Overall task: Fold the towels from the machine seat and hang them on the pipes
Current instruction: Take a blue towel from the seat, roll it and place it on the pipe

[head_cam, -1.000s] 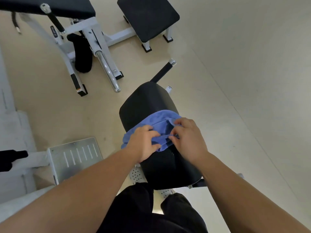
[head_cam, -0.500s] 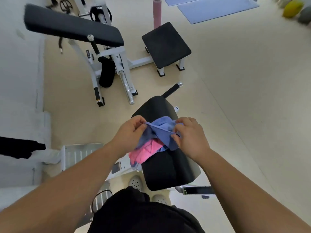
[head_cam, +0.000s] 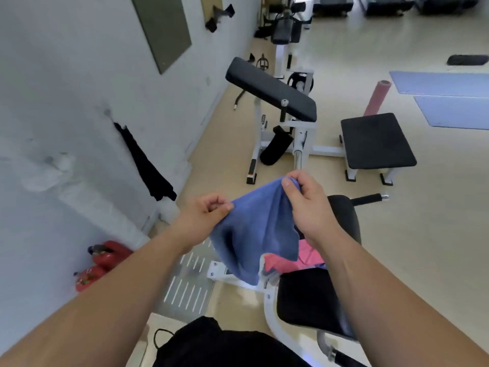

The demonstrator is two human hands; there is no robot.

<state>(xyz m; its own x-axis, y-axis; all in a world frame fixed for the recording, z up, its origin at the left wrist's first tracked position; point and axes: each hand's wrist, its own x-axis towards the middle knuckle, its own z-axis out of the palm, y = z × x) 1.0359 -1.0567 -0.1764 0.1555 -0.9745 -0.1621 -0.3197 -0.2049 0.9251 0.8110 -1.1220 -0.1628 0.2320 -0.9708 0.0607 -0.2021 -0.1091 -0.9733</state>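
Note:
A blue towel (head_cam: 254, 234) hangs in the air above the black machine seat (head_cam: 312, 300). My left hand (head_cam: 203, 215) pinches its left top corner. The right top corner is pinched by my right hand (head_cam: 307, 202), which is held a little higher. The towel droops between them and covers part of the seat. A pink towel (head_cam: 293, 260) lies on the seat under it, partly hidden by my right forearm.
A white wall runs along the left with a black cloth (head_cam: 148, 165) hanging on it. Red fire extinguishers (head_cam: 103, 263) lie at its foot. A padded bench machine (head_cam: 272, 91) and a low black seat (head_cam: 375, 141) stand ahead. A metal footplate (head_cam: 190, 284) lies below.
Both hands have lifted the blue towel off the seat and spread it apart. The pink towel beneath has come into sight. The camera has tilted up toward the room.

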